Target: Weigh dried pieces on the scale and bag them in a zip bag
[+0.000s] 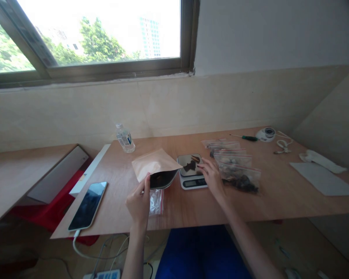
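Note:
My left hand grips the near edge of a brown kraft paper pouch. The pouch lies tilted, its dark mouth open toward the scale. Just right of it sits a white digital kitchen scale. Several dark dried pieces and a brown strip rest on its metal plate. Over the plate's right side, my right hand has its fingertips pinched together beside the dried pieces. What is between them, if anything, is too small to make out. A clear zip bag lies partly under the pouch.
Right of the scale lie several zip bags of dried material. Farther right are a green screwdriver, a white dome camera and a white sheet. A phone on a cable and a plastic bottle stand left.

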Action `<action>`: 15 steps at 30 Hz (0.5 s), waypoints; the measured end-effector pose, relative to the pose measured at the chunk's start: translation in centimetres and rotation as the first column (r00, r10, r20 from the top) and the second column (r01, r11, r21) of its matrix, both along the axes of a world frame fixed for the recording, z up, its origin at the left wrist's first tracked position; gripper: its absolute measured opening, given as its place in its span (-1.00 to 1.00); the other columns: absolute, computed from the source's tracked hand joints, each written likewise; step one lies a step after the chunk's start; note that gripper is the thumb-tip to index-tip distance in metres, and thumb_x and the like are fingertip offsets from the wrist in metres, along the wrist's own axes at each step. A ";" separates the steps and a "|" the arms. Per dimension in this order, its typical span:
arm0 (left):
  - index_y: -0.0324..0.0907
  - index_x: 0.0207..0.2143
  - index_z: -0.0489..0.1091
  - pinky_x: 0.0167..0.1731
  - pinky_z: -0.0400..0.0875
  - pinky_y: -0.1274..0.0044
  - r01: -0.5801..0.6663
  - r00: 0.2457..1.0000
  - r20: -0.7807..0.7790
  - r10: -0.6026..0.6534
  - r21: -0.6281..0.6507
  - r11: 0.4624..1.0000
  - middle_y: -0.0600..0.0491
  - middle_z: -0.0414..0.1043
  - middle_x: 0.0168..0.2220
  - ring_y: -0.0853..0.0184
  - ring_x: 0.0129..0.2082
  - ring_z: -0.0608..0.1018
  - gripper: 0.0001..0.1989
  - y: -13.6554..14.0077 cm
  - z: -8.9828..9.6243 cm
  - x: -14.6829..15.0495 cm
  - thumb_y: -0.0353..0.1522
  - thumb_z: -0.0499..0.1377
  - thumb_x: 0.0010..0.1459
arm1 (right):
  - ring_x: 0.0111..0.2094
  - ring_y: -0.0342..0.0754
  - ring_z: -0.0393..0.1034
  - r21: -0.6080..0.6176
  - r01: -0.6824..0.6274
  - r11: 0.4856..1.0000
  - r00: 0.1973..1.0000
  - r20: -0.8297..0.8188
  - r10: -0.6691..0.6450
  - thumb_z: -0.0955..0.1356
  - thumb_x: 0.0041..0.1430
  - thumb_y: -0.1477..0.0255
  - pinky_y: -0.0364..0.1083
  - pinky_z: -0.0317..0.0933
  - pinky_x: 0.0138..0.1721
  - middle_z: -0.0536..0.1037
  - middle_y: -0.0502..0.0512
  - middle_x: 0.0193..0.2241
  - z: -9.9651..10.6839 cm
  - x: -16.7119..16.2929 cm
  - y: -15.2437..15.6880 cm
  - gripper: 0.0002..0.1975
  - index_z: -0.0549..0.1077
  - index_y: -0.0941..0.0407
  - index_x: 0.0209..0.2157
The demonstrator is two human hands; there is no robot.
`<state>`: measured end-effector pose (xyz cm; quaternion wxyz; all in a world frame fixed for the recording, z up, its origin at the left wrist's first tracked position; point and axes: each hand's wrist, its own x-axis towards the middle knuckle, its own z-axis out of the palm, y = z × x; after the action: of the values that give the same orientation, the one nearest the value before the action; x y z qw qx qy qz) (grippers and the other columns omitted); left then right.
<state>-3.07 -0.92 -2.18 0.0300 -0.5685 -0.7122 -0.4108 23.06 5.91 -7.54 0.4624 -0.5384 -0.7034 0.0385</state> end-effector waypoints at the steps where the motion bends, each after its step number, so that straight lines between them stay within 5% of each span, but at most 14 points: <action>1: -0.09 -0.20 0.52 -0.60 0.16 0.63 0.003 1.000 -0.001 -0.003 0.003 1.000 0.05 0.51 -0.58 0.36 -0.55 0.53 -0.68 0.0 0.0 0.0 -0.20 0.02 0.19 | -0.06 0.07 0.33 -0.016 0.028 0.999 0.998 0.062 -0.027 0.21 0.22 0.42 0.09 0.21 -0.03 0.44 0.22 -0.10 -0.4 0.3 0.5 -0.77 0.48 0.12 -0.27; 5: -0.09 -0.20 0.52 -0.60 0.16 0.63 0.002 1.000 0.008 -0.002 0.005 1.000 0.05 0.52 -0.58 0.36 -0.56 0.52 -0.69 -0.1 0.0 -0.1 -0.20 0.03 0.19 | -0.14 0.10 0.34 -0.066 0.092 0.994 0.967 0.246 -0.073 0.19 0.21 0.46 0.11 0.23 -0.11 0.46 0.22 -0.19 -1.2 0.2 0.8 -0.73 0.51 0.12 -0.23; 8: -0.09 -0.22 0.53 -0.61 0.16 0.63 0.006 1.000 0.025 -0.007 0.004 1.000 0.05 0.52 -0.57 0.38 -0.58 0.51 -0.70 0.0 0.2 -0.1 -0.20 0.04 0.18 | -0.12 0.09 0.32 -0.029 0.061 0.998 0.981 0.188 -0.055 0.18 0.21 0.48 0.10 0.21 -0.09 0.44 0.22 -0.15 -0.1 -0.8 -0.9 -0.72 0.48 0.11 -0.17; 12: -0.09 -0.21 0.52 -0.61 0.15 0.64 0.022 0.999 0.031 -0.022 0.002 1.000 0.02 0.57 -0.46 0.36 -0.52 0.55 -0.70 0.1 0.2 0.3 -0.21 0.04 0.18 | -0.13 -0.02 0.33 0.035 -0.200 0.979 0.978 -0.046 0.202 0.17 0.18 0.57 -0.02 0.24 -0.09 0.43 0.15 -0.23 3.6 -3.6 -4.6 -0.70 0.46 0.09 -0.19; 15: -0.08 -0.17 0.50 -0.60 0.16 0.65 0.037 0.999 0.016 -0.037 0.012 0.999 0.02 0.58 -0.37 0.35 -0.45 0.57 -0.71 0.0 -0.1 0.6 -0.23 0.03 0.19 | -0.16 -0.09 0.34 -0.014 -0.501 0.865 0.865 -0.024 0.501 0.13 0.15 0.66 -0.09 0.26 -0.11 0.45 0.10 -0.27 6.4 -6.5 -6.4 -0.65 0.46 0.10 -0.23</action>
<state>-2.50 -0.92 -2.33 0.0199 -0.5779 -0.6994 -0.4201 16.53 -0.53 -1.18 0.4381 -0.3415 -0.8140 0.1696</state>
